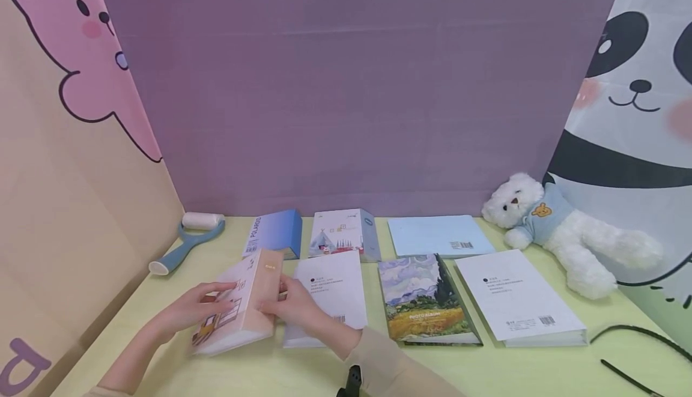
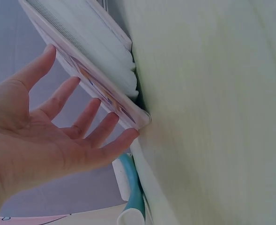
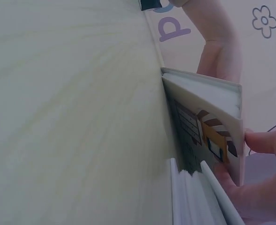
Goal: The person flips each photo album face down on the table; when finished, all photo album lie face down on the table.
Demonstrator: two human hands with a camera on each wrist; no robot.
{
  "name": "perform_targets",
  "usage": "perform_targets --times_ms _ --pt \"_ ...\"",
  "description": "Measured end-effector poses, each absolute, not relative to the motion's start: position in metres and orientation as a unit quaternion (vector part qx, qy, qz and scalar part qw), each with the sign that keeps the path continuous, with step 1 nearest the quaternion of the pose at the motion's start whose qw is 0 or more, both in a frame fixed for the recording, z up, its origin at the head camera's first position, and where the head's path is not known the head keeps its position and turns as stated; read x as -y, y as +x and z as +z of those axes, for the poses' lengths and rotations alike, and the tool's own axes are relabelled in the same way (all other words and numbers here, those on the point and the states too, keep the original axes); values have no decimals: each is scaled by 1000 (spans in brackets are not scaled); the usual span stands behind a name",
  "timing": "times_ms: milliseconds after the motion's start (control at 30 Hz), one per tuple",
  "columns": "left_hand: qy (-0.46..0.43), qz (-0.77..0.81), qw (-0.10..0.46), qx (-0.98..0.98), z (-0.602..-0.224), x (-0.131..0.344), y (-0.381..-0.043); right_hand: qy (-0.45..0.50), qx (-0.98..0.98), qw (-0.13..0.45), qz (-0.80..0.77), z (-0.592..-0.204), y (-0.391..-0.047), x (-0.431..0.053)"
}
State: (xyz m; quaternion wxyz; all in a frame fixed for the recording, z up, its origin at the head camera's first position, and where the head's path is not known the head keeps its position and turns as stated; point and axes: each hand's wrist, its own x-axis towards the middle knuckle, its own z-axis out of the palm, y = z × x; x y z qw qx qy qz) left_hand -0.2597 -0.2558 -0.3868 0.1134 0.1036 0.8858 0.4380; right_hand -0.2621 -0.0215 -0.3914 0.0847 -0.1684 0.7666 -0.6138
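Note:
A pink photo album (image 1: 265, 295) with a cartoon cover stands tilted at the left front of the table, spine upward. My right hand (image 1: 300, 304) pinches it at the spine edge, the thumb on the spine and a finger against the far cover, as the right wrist view shows on the album (image 3: 184, 89). On the near cover rest the fingertips of my left hand (image 1: 191, 308), spread and nearly straight in the left wrist view. Just beyond the right hand lies a white album (image 1: 335, 283), partly covered by the right forearm.
A blue Polaroid album (image 1: 276, 232), a tent-picture album (image 1: 337, 232) and a light blue album (image 1: 438, 235) line the back. In front lie a landscape album (image 1: 424, 301) and another white album (image 1: 519, 295). A lint roller (image 1: 186, 250) is left, a teddy bear (image 1: 573, 235) right, black cords (image 1: 643, 331) front right.

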Motion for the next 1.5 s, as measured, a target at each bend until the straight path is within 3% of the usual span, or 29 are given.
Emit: perform_targets --times_ms 567,967,1500 --pt "132 404 112 -898 -385 257 -264 -153 -865 82 -471 -387 -263 26" --pt "133 385 89 -909 -389 259 -264 -203 -846 135 -474 -393 -267 24" --pt "138 338 78 -928 -386 256 -264 -241 -854 157 -434 -395 -264 26"
